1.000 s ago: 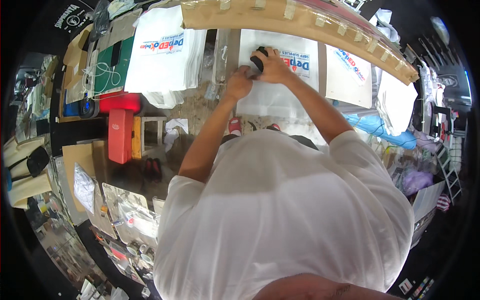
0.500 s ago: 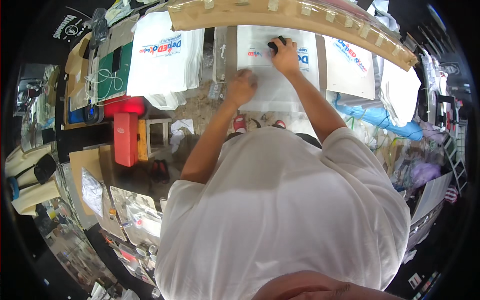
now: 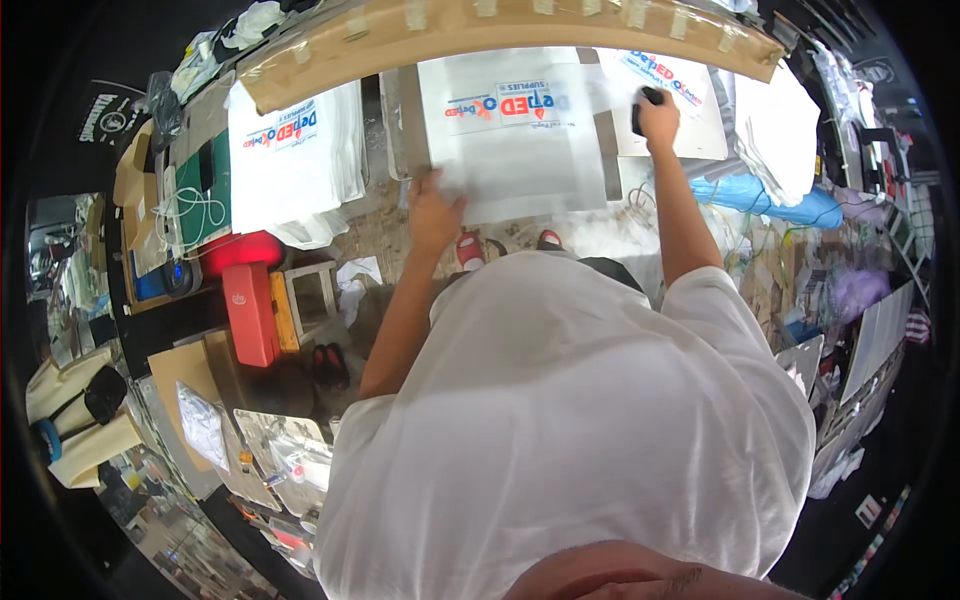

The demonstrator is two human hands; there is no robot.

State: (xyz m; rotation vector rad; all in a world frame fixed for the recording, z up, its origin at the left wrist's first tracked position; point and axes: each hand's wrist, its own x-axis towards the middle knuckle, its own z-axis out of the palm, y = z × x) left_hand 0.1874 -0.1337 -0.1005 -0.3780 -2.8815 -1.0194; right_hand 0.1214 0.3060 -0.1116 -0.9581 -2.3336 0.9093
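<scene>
In front of me a white printed bag or sheet (image 3: 500, 160) lies flat on a grey-brown board (image 3: 403, 130). The print on its upper half is blue and red. My left hand (image 3: 436, 215) is at the sheet's lower left edge, somewhat blurred, with thumb and fingers apart; whether it touches the edge I cannot tell. My right hand (image 3: 659, 125) is closed around a small black hand tool (image 3: 640, 112), its exact kind unclear. That hand is to the right of the sheet, over another white printed piece (image 3: 700, 135).
A stack of white printed bags (image 3: 300, 170) lies on the left, more white pieces (image 3: 775, 130) on the right. A taped cardboard strip (image 3: 520, 25) spans the far side. A red box (image 3: 250, 315) and small wooden frame (image 3: 310, 295) stand at left; blue plastic (image 3: 770, 200) lies at right.
My right hand has moved right with the black tool, off the sheet and over the neighbouring piece. My left hand has moved left and nearer, to the sheet's edge. The view has shifted.
</scene>
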